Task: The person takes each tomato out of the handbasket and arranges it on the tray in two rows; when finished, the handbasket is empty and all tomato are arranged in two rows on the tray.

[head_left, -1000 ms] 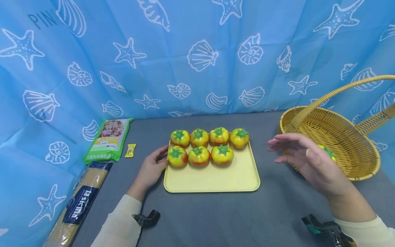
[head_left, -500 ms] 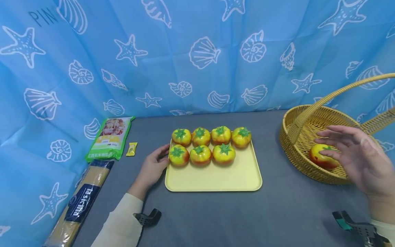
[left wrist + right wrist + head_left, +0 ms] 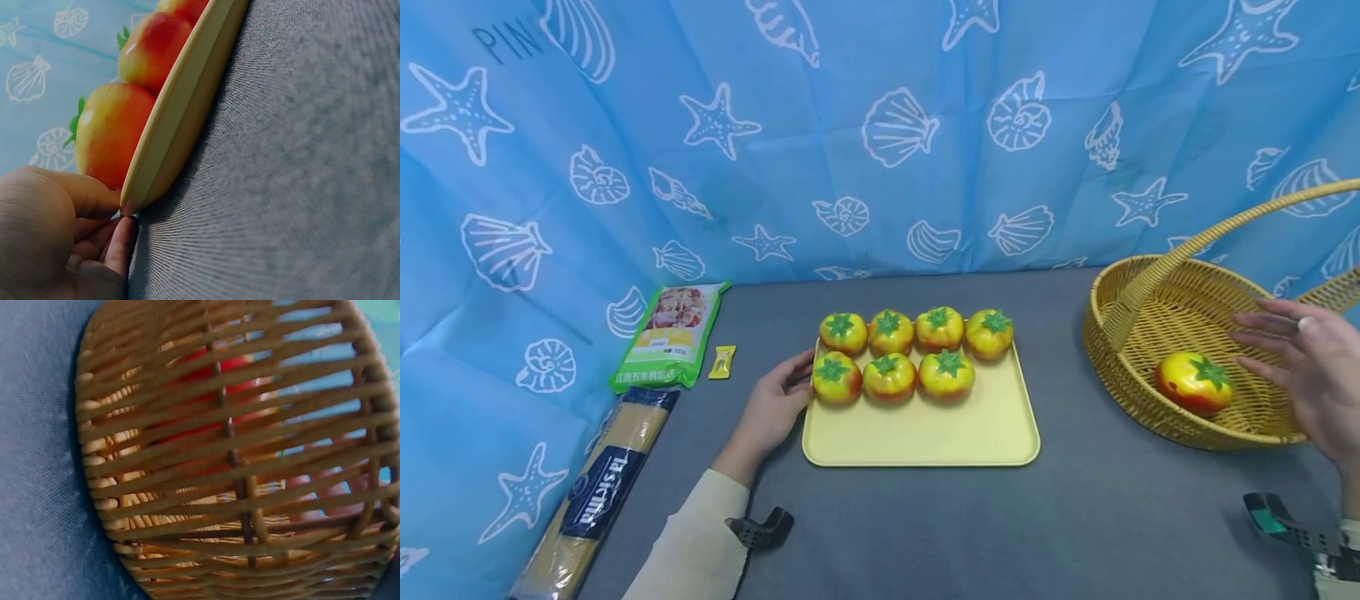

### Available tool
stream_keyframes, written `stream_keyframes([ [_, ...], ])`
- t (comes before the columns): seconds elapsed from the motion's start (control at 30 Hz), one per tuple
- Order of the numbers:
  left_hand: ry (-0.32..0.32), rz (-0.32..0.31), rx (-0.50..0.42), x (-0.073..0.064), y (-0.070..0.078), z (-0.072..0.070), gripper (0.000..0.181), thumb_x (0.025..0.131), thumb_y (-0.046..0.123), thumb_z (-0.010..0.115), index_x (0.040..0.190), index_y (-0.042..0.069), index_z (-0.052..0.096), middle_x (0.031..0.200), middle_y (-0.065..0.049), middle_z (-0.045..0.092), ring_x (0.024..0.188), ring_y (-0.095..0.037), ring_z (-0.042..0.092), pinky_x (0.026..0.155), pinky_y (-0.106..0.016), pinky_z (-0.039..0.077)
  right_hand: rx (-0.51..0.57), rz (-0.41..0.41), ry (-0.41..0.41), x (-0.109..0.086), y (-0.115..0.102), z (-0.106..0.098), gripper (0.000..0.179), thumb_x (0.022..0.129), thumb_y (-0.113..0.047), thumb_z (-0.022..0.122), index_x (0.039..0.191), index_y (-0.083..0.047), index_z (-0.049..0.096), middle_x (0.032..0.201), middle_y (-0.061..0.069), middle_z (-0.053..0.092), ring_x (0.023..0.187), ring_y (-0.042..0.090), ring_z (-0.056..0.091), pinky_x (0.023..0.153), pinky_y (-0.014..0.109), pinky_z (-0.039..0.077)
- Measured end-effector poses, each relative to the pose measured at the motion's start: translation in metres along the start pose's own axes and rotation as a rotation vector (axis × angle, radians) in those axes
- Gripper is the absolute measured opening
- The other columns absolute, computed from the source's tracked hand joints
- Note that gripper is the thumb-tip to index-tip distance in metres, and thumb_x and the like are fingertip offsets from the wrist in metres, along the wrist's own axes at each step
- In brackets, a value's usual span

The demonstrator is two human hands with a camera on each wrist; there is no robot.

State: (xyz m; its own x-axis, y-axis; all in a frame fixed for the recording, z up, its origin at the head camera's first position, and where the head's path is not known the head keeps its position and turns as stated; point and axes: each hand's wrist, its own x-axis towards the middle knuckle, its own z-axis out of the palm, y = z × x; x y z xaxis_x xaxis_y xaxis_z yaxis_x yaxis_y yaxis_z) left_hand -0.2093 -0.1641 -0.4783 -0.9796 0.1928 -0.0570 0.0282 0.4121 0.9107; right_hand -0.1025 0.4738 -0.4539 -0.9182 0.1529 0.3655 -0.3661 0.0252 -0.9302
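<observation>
A yellow tray point(image 3: 917, 433) lies on the table, bearing two rows of yellow-red tomatoes point(image 3: 946, 377) with green leafy tops. At its left rim, my left hand point(image 3: 772, 410) pinches the edge; the left wrist view shows the thumb and fingers point(image 3: 119, 250) meeting at the tray's corner point(image 3: 169, 137). One more tomato point(image 3: 1193, 383) sits inside the wicker basket point(image 3: 1108, 367) on the right. Over the basket's right side is my right hand point(image 3: 1318, 367), fingers spread and holding nothing. Through the weave in the right wrist view, the red tomato point(image 3: 206, 406) and parts of fingers show.
The basket's tall handle point(image 3: 1225, 221) arches upward on the right. At the left lie a green food packet point(image 3: 670, 333), a small yellow sachet point(image 3: 722, 362) and a long pasta pack point(image 3: 598, 492). A blue shell-patterned curtain point(image 3: 820, 125) hangs behind.
My right hand has moved right across the basket, so the tomato inside now shows fully. The view has shifted slightly. My left hand stays at the tray's rim.
</observation>
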Motion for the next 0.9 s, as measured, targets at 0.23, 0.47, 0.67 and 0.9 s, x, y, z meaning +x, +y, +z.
stream_keyframes([
  [0.23, -0.007, 0.010, -0.013, -0.001, 0.001, -0.001, 0.059, 0.107, 0.008, 0.064, 0.163, 0.006, 0.049, 0.154, -0.018, 0.057, 0.136, -0.032, 0.062, 0.112, -0.047, 0.052, -0.210, 0.087, 0.007, 0.004, -0.023, 0.025, 0.042, 0.118, -0.007, 0.040, 0.155, -0.025, 0.047, 0.138, -0.009, 0.056, 0.122, 0.008, 0.053, 0.088, 0.007, 0.046],
  [0.47, -0.011, 0.011, -0.011, 0.000, 0.000, -0.003, 0.059, 0.107, 0.008, 0.064, 0.163, 0.006, 0.049, 0.154, -0.018, 0.057, 0.137, -0.031, 0.060, 0.113, -0.046, 0.051, -0.495, 0.233, -0.057, 0.014, -0.033, 0.038, 0.034, 0.120, -0.021, 0.041, 0.144, -0.045, 0.040, 0.128, -0.023, 0.049, 0.110, -0.005, 0.050, 0.106, 0.022, 0.048],
  [0.67, -0.002, 0.007, 0.004, -0.002, -0.001, -0.002, 0.058, 0.107, 0.009, 0.063, 0.163, 0.006, 0.049, 0.154, -0.017, 0.057, 0.137, -0.031, 0.061, 0.112, -0.045, 0.052, -0.519, 0.394, -0.183, 0.022, -0.027, 0.037, 0.060, 0.120, -0.030, 0.043, 0.173, -0.013, 0.021, 0.154, 0.016, 0.043, 0.128, 0.029, 0.049, 0.103, 0.096, 0.014],
  [0.9, -0.005, 0.005, 0.003, -0.001, 0.000, 0.000, 0.058, 0.107, 0.010, 0.065, 0.163, 0.007, 0.050, 0.154, -0.016, 0.057, 0.136, -0.030, 0.061, 0.112, -0.045, 0.052, -0.621, 0.432, -0.353, 0.024, -0.022, 0.033, 0.069, 0.114, -0.022, 0.061, 0.171, -0.006, 0.025, 0.162, 0.035, 0.029, 0.119, 0.015, 0.058, 0.087, 0.066, 0.059],
])
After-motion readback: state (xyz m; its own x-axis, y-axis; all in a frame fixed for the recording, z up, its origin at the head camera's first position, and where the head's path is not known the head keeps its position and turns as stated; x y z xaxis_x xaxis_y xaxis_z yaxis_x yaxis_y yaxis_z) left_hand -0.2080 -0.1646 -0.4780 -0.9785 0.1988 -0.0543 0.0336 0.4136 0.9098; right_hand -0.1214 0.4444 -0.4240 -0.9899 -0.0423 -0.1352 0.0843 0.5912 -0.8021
